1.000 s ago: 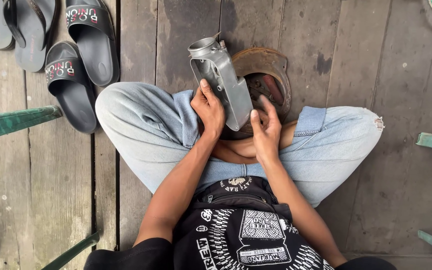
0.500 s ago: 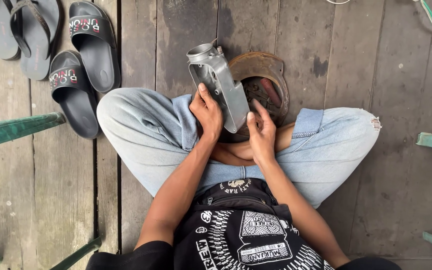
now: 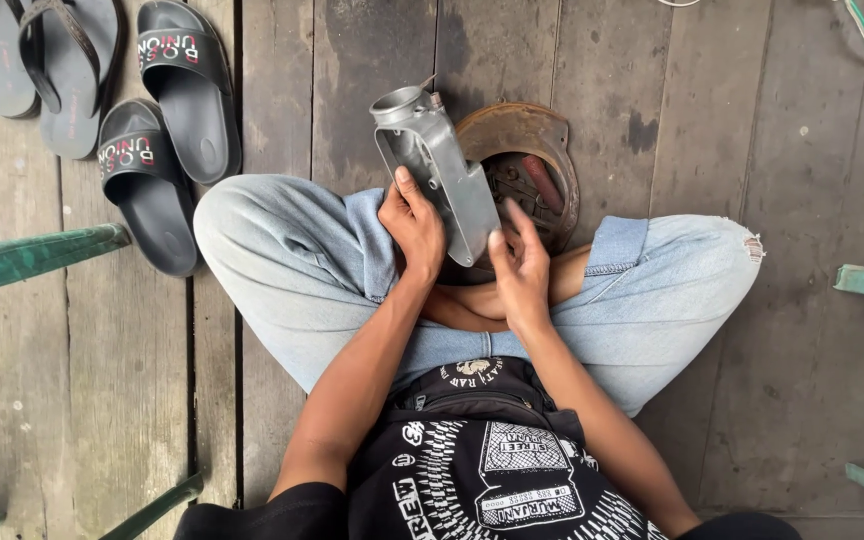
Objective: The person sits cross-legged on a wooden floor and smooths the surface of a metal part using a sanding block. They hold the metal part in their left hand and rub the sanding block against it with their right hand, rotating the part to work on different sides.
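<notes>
Here is the grey cast-metal housing (image 3: pixel 437 180), held up over the crossed legs of a person sitting on the dark plank floor (image 3: pixel 772 390). Its long axis runs on a slant, round open end up at about eleven o'clock, the narrower end down at about five o'clock. The left hand (image 3: pixel 414 228) sits at about seven o'clock from the housing's middle, fingers curled onto its left edge and thumb pressed along the side: a firm grip on the casting. The right hand (image 3: pixel 522 270) lies at about five o'clock, right at the lower tip, fingers loosely bent and touching that end; whether it pinches something small there, I cannot tell. Both hands touch the part, but the left carries it, higher up along the body, while the right works at the bottom end.

Just behind, at one o'clock from the casting, a rusty round disc (image 3: pixel 532 150) lies flat on the boards, partly hidden by the housing and the right hand. Well apart at ten o'clock lie black slide sandals (image 3: pixel 152 190) and grey flip-flops (image 3: pixel 42 70).
</notes>
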